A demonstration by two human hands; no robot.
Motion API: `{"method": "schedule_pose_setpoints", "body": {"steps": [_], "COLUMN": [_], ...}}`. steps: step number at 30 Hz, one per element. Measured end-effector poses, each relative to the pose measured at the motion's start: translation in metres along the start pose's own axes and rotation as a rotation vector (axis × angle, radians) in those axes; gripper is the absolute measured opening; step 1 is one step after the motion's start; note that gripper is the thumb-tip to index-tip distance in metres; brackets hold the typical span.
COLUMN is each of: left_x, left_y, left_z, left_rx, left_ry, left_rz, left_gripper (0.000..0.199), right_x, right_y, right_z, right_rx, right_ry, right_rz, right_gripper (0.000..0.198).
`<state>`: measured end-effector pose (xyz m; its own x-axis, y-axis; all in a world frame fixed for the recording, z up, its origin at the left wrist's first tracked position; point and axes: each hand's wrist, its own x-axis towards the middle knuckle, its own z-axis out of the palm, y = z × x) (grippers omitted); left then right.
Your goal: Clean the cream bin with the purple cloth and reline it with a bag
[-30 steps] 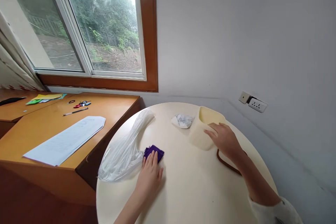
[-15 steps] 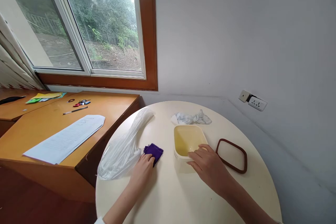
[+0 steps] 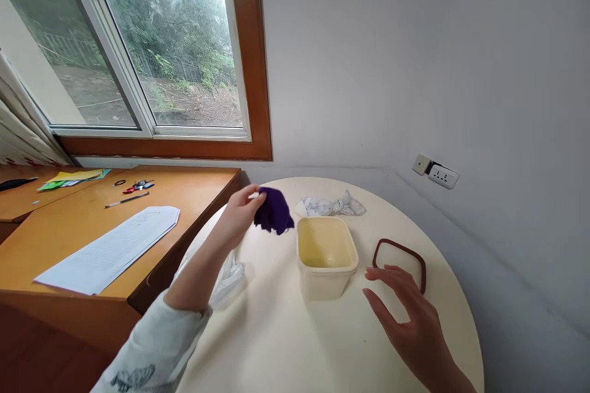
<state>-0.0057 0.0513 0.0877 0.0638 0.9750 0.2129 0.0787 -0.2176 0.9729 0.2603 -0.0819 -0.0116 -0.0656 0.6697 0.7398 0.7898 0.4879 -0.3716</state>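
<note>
Pinched edgewise in left hand (image 3: 236,215), mid-frame, presumably to hang free: dark-purple ragged-edged cloth (image 3: 273,210). Held in spread right hand (image 3: 418,325), lower right: nothing.

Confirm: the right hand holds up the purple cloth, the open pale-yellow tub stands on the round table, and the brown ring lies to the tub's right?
No: the head view shows the left hand holding up the purple cloth. The open pale-yellow tub does stand on the round table, the brown ring to its right.
</note>
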Motion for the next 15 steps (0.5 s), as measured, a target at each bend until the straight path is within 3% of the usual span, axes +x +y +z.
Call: {"method": "schedule_pose_setpoints", "body": {"steps": [4, 8, 12, 15], "left_x": [0.019, 0.027, 0.032, 0.036], "left_y": [0.033, 0.02, -0.005, -0.01], "left_z": [0.036, 0.061, 0.059, 0.043], "left_rx": [-0.021, 0.096, 0.285, 0.281], "left_ry": [-0.149, -0.334, -0.271, -0.204], "left_rz": [0.073, 0.025, 0.047, 0.134], "left_gripper": [0.018, 0.023, 0.037, 0.05], "right_x": [-0.012, -0.017, -0.022, -0.025], "right_y": [0.004, 0.007, 0.01, 0.013], "right_z": [-0.005, -0.01, -0.013, -0.014], "right_rx": [-0.007, -0.01, 0.006, 0.007], "right_ry": [0.036, 0.043, 0.012, -0.009], "right_rz": [0.042, 0.068, 0.098, 0.125], "right_gripper": [0.019, 0.018, 0.02, 0.02]}}
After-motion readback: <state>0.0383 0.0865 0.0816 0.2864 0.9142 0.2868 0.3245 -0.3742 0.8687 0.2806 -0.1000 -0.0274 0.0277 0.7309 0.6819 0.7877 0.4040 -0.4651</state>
